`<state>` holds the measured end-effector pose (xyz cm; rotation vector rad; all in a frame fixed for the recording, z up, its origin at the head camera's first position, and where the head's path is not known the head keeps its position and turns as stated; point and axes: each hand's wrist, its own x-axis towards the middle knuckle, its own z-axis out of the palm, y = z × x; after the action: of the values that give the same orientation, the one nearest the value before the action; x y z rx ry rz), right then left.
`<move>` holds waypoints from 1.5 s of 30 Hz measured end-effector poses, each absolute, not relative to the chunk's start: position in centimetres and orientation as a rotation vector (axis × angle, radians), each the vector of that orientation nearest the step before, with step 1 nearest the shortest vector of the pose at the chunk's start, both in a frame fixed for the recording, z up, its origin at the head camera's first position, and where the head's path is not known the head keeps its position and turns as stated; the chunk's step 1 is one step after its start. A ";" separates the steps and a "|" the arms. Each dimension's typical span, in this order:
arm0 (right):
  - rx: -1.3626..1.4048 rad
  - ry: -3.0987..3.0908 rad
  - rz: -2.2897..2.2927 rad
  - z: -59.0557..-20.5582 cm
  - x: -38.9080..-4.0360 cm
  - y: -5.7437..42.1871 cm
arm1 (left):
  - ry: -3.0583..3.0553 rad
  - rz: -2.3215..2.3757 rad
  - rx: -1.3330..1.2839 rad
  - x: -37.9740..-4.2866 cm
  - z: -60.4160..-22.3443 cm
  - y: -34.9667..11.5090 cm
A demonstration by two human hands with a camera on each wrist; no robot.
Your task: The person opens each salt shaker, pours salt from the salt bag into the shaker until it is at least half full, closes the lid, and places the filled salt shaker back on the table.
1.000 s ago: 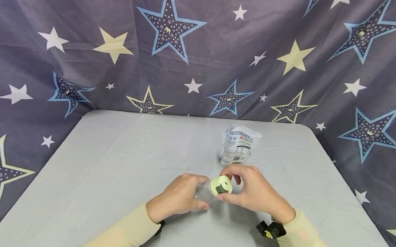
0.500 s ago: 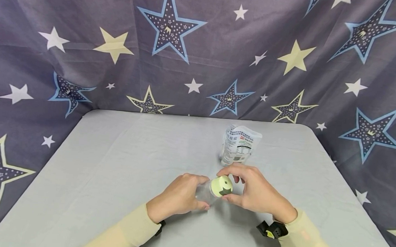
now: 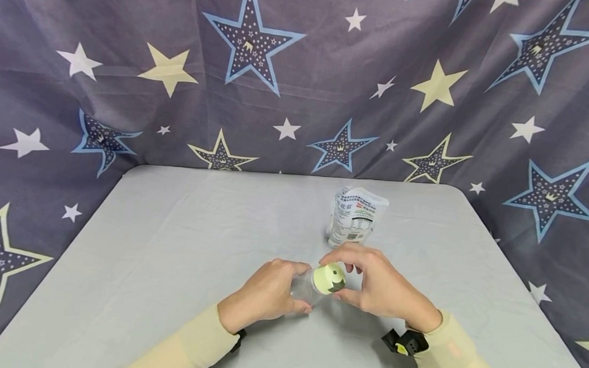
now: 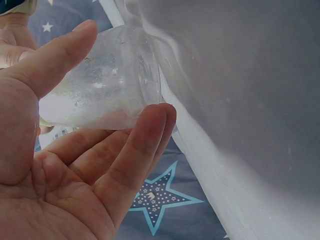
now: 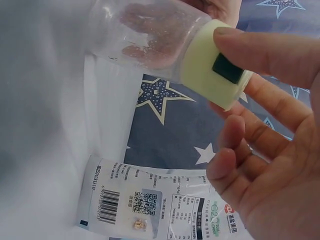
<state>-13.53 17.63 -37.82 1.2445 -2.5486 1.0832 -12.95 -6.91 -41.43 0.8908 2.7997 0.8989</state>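
Note:
A clear bottle (image 3: 303,286) with a pale yellow-green cap (image 3: 325,278) leans with its cap toward the right and slightly up. My left hand (image 3: 268,291) holds the body between thumb and fingers; in the left wrist view the see-through wall (image 4: 107,75) shows a few specks inside. My right hand (image 3: 381,282) pinches the cap, thumb at the near side and fingers around the far side. The right wrist view has the thumb on the cap (image 5: 200,67) beside its dark green tab (image 5: 228,68). The cap sits against the bottle's neck.
Behind my right hand, a white printed salt bag (image 3: 357,215) stands upright on the light grey tabletop (image 3: 198,218). A dark curtain with stars (image 3: 299,84) hangs behind the table and along both sides.
The cap has turned, its dark green patch moving from the front toward the lower right. My right fingers have shifted slightly left over it. My left hand keeps the bottle in place.

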 end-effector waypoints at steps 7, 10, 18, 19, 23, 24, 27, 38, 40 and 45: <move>1.253 -2.550 1.085 -37.6 -13.4 17.7 | 2.803 0.896 0.885 -12.9 -41.5 -6.9; 1.246 -2.555 1.092 -37.5 -13.3 17.7 | 2.802 0.902 0.888 -12.9 -41.6 -6.9; 1.238 -2.543 1.124 -37.2 -13.4 17.9 | 2.818 0.904 0.897 -12.9 -41.6 -7.1; 1.239 -2.538 1.126 -37.2 -13.5 17.9 | 2.821 0.905 0.896 -13.0 -41.6 -7.1; 1.238 -2.517 1.129 -37.1 -13.5 17.9 | 2.828 0.901 0.882 -13.0 -41.6 -7.2; 1.239 -2.512 1.124 -37.0 -13.5 17.9 | 2.828 0.901 0.877 -13.0 -41.6 -7.2; 1.241 -2.504 1.117 -36.8 -13.5 18.0 | 2.826 0.898 0.855 -13.1 -41.6 -7.2; 1.214 -2.529 1.085 -36.5 -13.5 18.2 | 2.776 0.960 0.819 -13.3 -41.8 -7.8; 1.214 -2.524 1.080 -36.4 -13.5 18.3 | 2.780 0.956 0.809 -13.3 -41.9 -7.9; 1.222 -2.499 1.084 -36.3 -13.6 18.4 | 2.781 0.951 0.783 -13.4 -42.0 -8.0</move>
<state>-13.60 18.43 -36.31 1.2215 -2.4988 1.0840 -13.45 -8.02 -41.96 0.7827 2.7806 0.9512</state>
